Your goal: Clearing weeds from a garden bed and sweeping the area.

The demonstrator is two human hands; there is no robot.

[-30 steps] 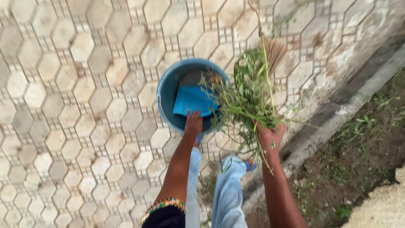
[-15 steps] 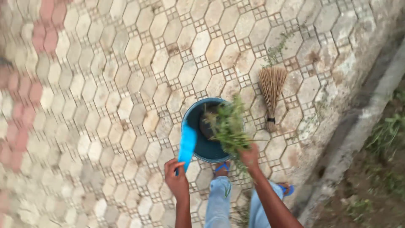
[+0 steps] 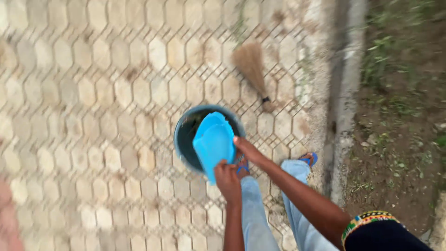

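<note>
The green weeds have left my right hand [image 3: 247, 149], which now rests flat on the flat blue plastic dustpan [image 3: 213, 143] that my left hand [image 3: 227, 179] grips over the round blue plastic bucket [image 3: 181, 139]; I judge pressing down comes next.

From my feed the whole frame is motion-blurred, the blue dustpan [image 3: 214, 145] hides most of the bucket [image 3: 182, 139] interior, and my left hand [image 3: 228, 179] covers the dustpan's handle, grip unclear.
</note>
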